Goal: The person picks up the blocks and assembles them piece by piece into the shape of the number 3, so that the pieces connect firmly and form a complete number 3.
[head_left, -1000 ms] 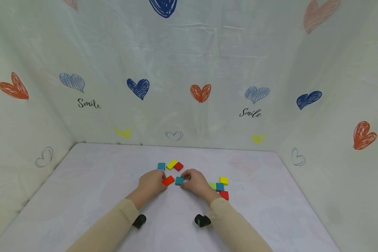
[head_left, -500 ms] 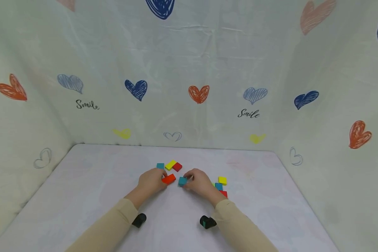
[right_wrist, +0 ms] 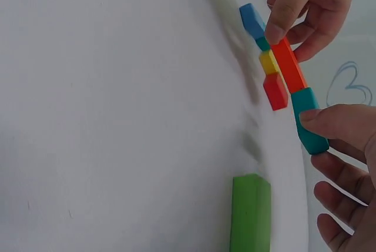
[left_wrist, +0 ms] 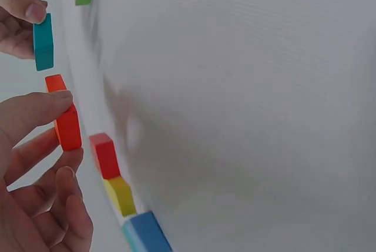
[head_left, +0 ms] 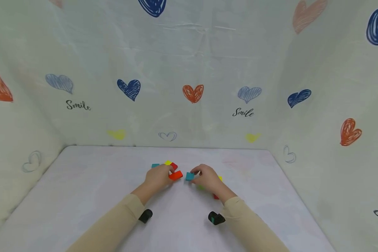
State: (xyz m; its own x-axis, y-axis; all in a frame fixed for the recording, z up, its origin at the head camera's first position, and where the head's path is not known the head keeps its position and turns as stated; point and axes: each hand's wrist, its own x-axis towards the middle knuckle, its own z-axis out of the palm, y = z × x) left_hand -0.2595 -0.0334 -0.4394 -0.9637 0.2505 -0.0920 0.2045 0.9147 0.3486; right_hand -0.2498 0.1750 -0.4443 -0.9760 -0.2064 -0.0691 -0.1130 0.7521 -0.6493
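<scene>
My left hand [head_left: 158, 179] pinches an orange-red block [head_left: 176, 175] between thumb and fingers. Facing it, my right hand [head_left: 209, 179] holds a teal block [head_left: 190, 176] by its right end. Both blocks are off the table; a small gap parts them in the head view. The left wrist view shows the thumb on the orange-red block's face [left_wrist: 68, 126], with the other fingers curled beneath. In the right wrist view the thumb presses the teal block's side [right_wrist: 306, 131]. Beyond the left hand lie a red block [left_wrist: 104, 155], a yellow block [left_wrist: 120, 196] and a blue block [left_wrist: 147, 234].
A green block [right_wrist: 251, 214] lies under the right hand, with a yellow block [head_left: 220, 178] and a red block [head_left: 216, 196] partly hidden by the right arm. The white table [head_left: 107, 182] meets a heart-printed curtain [head_left: 163, 115] at its back edge.
Both hands have moved right and up in the head view, each still holding its block. They now cover more of the blocks on the table. The head view has turned slightly right.
</scene>
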